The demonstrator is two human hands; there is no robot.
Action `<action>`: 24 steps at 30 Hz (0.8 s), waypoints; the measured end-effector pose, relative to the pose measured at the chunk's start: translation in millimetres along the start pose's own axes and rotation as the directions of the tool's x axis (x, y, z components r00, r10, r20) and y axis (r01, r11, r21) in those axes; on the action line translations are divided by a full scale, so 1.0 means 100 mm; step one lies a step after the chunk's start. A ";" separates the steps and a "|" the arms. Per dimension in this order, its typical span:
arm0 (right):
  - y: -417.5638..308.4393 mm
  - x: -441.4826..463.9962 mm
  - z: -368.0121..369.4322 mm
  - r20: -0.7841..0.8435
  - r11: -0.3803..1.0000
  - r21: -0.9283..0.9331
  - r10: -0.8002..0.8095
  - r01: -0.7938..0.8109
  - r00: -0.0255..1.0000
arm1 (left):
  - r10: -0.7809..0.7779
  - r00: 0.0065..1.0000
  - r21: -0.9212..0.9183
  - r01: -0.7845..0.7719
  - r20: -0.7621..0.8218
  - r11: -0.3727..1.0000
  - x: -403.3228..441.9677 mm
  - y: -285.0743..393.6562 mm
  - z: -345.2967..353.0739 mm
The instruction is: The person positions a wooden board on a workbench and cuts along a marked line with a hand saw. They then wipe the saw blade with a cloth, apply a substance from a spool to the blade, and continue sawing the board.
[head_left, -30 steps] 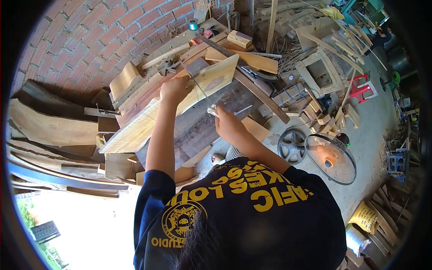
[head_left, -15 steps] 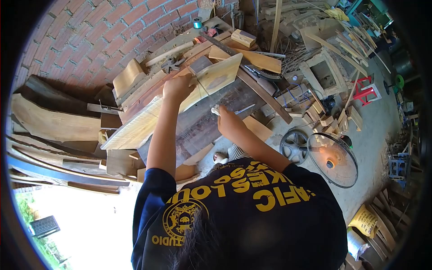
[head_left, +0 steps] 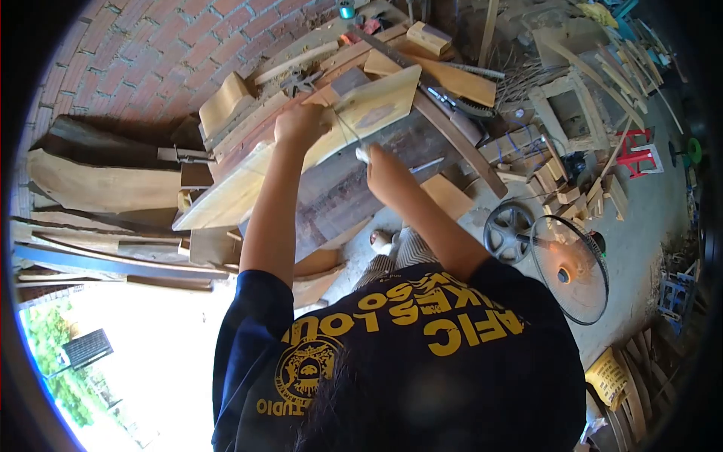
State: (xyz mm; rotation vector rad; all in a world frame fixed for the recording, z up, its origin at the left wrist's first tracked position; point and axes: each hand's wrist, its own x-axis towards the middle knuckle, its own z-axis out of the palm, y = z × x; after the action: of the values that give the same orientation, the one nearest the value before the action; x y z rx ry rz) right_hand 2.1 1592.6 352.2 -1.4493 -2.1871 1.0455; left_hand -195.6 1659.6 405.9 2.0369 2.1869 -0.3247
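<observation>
A brick wall (head_left: 151, 64) rises behind the whole corner, with broad slabs (head_left: 105, 181) of wood piled at its foot. In front of the person stands a dark worktop (head_left: 331, 209), and along it a long pale board (head_left: 354, 120) lies slantwise, passing beneath the left forearm. Over on the floor, well apart, stands a fan (head_left: 568, 270), with a red stool (head_left: 639, 157) beyond it. The left hand (head_left: 300, 126) is above the board, its grip curled in; I can't tell what, if anything, is in it. The right hand (head_left: 387, 175), nearer the body, has its grip closed round a small white piece (head_left: 362, 154). A thin dark rod (head_left: 347, 127) slants between the two hands, across the board. A slim pointed tool (head_left: 428, 165) rests on the worktop beside the right hand.
</observation>
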 end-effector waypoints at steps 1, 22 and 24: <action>-0.02 0.13 0.04 -0.002 1.000 -0.022 0.004 -0.004 1.000 | -0.020 1.000 0.020 0.020 -0.009 1.000 0.01 -0.01 -0.02; -0.15 -0.37 -0.29 0.141 0.992 0.119 0.033 -0.050 0.989 | -0.080 0.995 0.029 0.078 0.062 0.997 -0.04 0.07 -0.04; 0.00 -0.65 -0.35 0.240 0.994 0.041 0.087 -0.100 0.967 | -0.078 0.996 0.018 0.078 0.049 0.997 -0.04 0.05 0.01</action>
State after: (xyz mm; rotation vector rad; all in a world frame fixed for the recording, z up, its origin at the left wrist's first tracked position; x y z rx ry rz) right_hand 51.7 1548.7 384.5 -1.4830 -2.2486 1.3633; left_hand -190.5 1656.1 405.1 1.9330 2.2449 -0.3990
